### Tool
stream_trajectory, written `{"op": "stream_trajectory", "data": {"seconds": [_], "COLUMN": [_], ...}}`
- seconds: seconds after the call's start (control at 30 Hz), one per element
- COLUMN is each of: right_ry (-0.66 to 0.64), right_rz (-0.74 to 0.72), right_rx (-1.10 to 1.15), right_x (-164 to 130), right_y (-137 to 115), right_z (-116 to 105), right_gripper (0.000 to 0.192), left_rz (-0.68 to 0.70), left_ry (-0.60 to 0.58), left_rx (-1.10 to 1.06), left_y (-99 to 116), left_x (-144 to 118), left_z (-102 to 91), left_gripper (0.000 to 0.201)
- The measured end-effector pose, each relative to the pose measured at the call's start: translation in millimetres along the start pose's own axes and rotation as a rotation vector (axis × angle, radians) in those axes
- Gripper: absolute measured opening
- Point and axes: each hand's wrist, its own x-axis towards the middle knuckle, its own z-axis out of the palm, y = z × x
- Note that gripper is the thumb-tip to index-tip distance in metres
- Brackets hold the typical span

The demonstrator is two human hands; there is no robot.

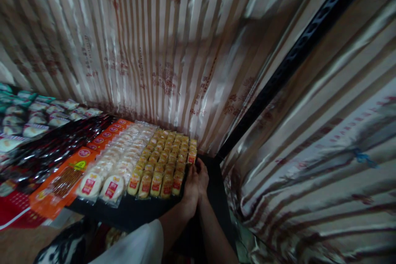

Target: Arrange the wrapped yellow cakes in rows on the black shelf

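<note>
My left hand (191,181) and my right hand (202,176) are pressed close together at the near end of the rightmost row of snacks. Their fingers close in around a small wrapped yellow pastry (192,156) with a red label, which stands upright; how each fingertip meets it is partly hidden. Left of my hands, tight rows of the same wrapped yellow pastries (156,182) fill part of the dark shelf (123,213). Beside those lie two rows of round white wrapped cakes (112,187), overlapping one another, with red labels.
Further left are orange snack packets (66,181), dark shiny packets (62,142) and green-and-white packets (38,111). Striped plastic sheeting (154,49) hangs behind and to the right. A black perforated metal post (278,74) slants down to the shelf's right corner.
</note>
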Motion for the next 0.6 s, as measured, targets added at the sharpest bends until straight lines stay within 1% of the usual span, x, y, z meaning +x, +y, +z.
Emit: {"op": "stream_trajectory", "data": {"seconds": [0.1, 0.2, 0.3, 0.4, 0.5, 0.6], "right_ry": [-0.001, -0.022, -0.027, -0.071, -0.151, -0.281], "right_rz": [0.012, 0.019, 0.034, 0.024, 0.002, 0.017], "right_rx": [0.003, 0.05, 0.124, 0.2, 0.204, 0.196], "right_x": [-10.3, -37.4, -81.3, -133.5, -185.2, -230.7], "right_y": [-15.3, -33.7, -46.9, -52.2, -50.3, -43.4], "right_z": [-5.4, -11.1, -16.4, -24.3, -33.6, -36.9], "right_gripper": [0.056, 0.053, 0.047, 0.041, 0.036, 0.032], "left_rz": [-0.045, -0.044, -0.008, 0.006, 0.006, -0.052], "left_ry": [0.039, 0.075, 0.088, 0.062, -0.017, -0.034], "left_rx": [0.004, 0.032, 0.108, 0.14, 0.149, 0.202], "left_y": [2.0, 5.2, 3.4, -3.4, -10.1, -20.0], "left_x": [-21.6, -52.2, -92.6, -140.2, -187.9, -224.7], "left_z": [-7.0, -18.0, -35.9, -59.3, -85.9, -113.2], "left_gripper": [0.046, 0.048, 0.047, 0.047, 0.048, 0.047]}}
